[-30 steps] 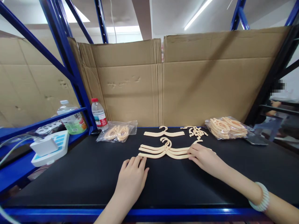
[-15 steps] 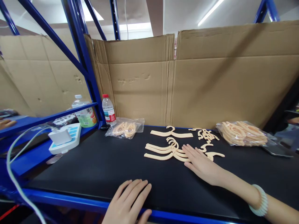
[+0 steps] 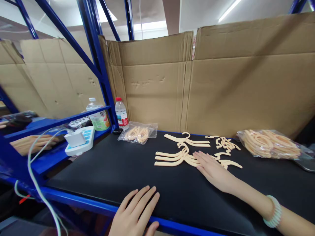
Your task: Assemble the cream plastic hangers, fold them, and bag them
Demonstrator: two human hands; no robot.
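Fingertips of the flat, open right hand [image 3: 213, 171] rest on the stack of cream plastic hangers [image 3: 177, 157] mid-way across the black table mat [image 3: 103, 170] — grasping nothing. Left hand [image 3: 136, 217] lies splayed, empty, at the blue front edge [image 3: 81, 204].

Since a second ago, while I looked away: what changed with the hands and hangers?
The left hand drew back from the stacked hangers to the blue front edge. The right hand stayed flat on the stack's right end. The hangers and bags lie as before.
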